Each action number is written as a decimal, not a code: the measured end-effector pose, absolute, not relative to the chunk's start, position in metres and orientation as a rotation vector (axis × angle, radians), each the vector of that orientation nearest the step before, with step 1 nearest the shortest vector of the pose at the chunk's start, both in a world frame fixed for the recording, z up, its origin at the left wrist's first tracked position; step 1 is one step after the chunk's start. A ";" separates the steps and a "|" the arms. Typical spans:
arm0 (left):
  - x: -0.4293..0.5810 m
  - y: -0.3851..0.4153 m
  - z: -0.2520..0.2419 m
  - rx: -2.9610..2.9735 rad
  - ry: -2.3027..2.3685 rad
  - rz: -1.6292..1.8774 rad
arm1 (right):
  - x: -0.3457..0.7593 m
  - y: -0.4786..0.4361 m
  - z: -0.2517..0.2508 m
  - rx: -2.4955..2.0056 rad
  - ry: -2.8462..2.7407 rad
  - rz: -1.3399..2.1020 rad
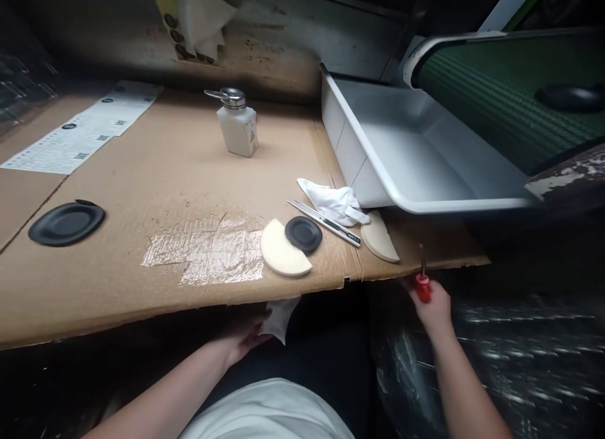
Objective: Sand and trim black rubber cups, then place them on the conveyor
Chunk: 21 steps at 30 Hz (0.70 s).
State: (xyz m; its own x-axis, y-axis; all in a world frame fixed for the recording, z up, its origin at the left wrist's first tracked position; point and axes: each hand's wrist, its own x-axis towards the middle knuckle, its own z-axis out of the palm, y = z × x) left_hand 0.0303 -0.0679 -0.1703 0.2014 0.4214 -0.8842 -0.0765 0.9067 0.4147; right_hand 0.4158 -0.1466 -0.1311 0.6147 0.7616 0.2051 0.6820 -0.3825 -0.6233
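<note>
Below the front edge of the cardboard-covered counter point(142, 155), my left hand point(242, 340) pinches a white cloth point(282, 319) in its fingers, while well to its right my right hand point(435, 305) has fingers wrapped round a red-handled tool point(423, 290), its long axis pointing away from me.

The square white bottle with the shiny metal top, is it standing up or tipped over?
Upright: the square white bottle stands on its base on the flat brown cardboard, with its shiny metal top uppermost.

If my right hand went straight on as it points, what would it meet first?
Your right hand would likely meet the cardboard's front edge first, though its height against that edge is unclear.
</note>
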 end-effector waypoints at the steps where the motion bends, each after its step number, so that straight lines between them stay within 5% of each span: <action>1: 0.030 -0.066 -0.177 0.319 1.348 0.380 | 0.417 -0.152 -0.117 -2.120 -1.161 0.128; 7: 0.034 -0.064 -0.204 0.389 1.460 0.459 | 0.391 -0.193 -0.035 -2.036 -1.849 0.382; 11: 0.037 -0.065 -0.220 0.444 1.561 0.435 | 0.350 -0.185 -0.038 -2.247 -2.542 0.309; 21: 0.028 -0.063 -0.222 0.608 1.553 0.355 | 0.323 -0.153 -0.040 -2.183 -2.702 0.233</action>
